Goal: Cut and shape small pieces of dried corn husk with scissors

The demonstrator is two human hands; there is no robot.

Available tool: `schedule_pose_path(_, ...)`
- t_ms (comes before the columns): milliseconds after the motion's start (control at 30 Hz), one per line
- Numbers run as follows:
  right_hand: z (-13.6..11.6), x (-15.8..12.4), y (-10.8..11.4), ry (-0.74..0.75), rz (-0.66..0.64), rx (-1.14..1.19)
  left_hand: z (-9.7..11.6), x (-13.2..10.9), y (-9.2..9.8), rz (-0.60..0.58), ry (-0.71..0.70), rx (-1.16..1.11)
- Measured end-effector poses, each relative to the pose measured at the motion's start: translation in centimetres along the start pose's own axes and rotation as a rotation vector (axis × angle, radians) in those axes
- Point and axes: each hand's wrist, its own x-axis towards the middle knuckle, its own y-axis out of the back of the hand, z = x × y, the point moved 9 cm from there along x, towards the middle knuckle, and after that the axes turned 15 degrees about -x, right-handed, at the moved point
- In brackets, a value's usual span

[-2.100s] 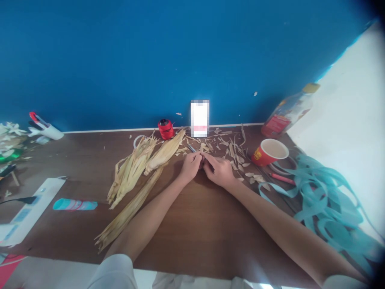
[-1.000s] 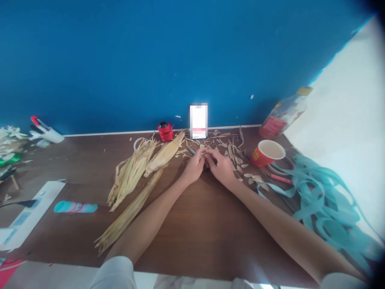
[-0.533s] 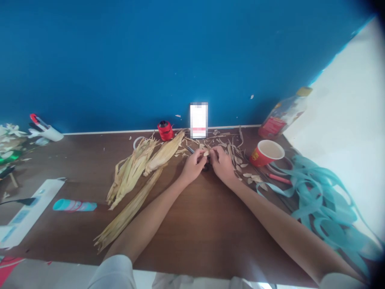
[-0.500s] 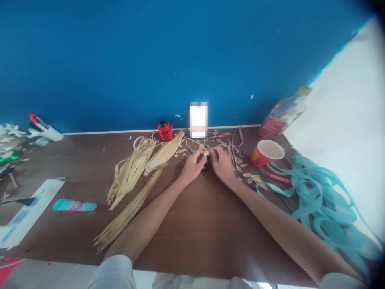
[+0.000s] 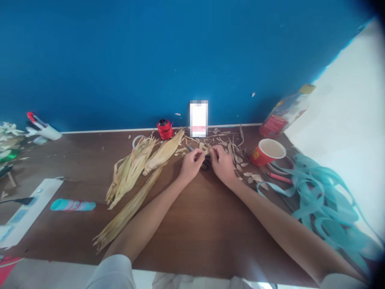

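My left hand and my right hand meet near the back of the table, fingertips pinched. Between them is a small pale piece of corn husk, partly covered by the fingers. Just below the fingertips lie scissors with black handles, their blades mostly hidden by my left hand. Large dried corn husks are spread left of my left hand, one long strip running beside the forearm. Cut husk scraps lie scattered beyond and to the right of my right hand.
A phone leans on the blue wall, with a red roll to its left. Rightward are a red paper cup, a bottle and tangled teal ribbon. A power strip and blue tube lie left.
Both hands stay at nearly the same spot, still pinching. The small husk piece has turned between the fingertips and shows less clearly. The view has shifted slightly.
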Motion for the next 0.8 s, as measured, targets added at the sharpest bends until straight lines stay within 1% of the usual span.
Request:
schedule_pose_path(100,-0.6,-0.1,0.1,0.053,0.018,-0.010,0.1,0.0,0.4,0.044,-0.016,0.014)
schedule_pose_path(200,-1.2,-0.1,0.1,0.110,0.015,-0.023,0.1,0.0,0.5,0.059,-0.020,0.025)
schedule_pose_path(367,-1.5,-0.1,0.0,0.116,-0.034,-0.034,0.2,0.0,0.7,0.088,-0.046,0.039)
schedule_pose_path(467,-1.8,-0.2,-0.1,0.151,-0.050,-0.029,0.4,-0.1,1.0,0.116,-0.064,0.041)
schedule_pose_path(600,-2.0,-0.3,-0.6,0.173,-0.086,-0.013,0.7,-0.1,0.9,0.103,-0.085,0.039)
schedule_pose_path(700,-1.7,-0.1,-0.9,0.149,-0.120,0.025,0.7,-0.1,0.8,0.087,-0.086,0.044)
schedule_pose_path(800,-1.5,0.1,-0.8,0.124,-0.118,0.071,0.6,0.0,0.7,0.075,-0.090,0.049)
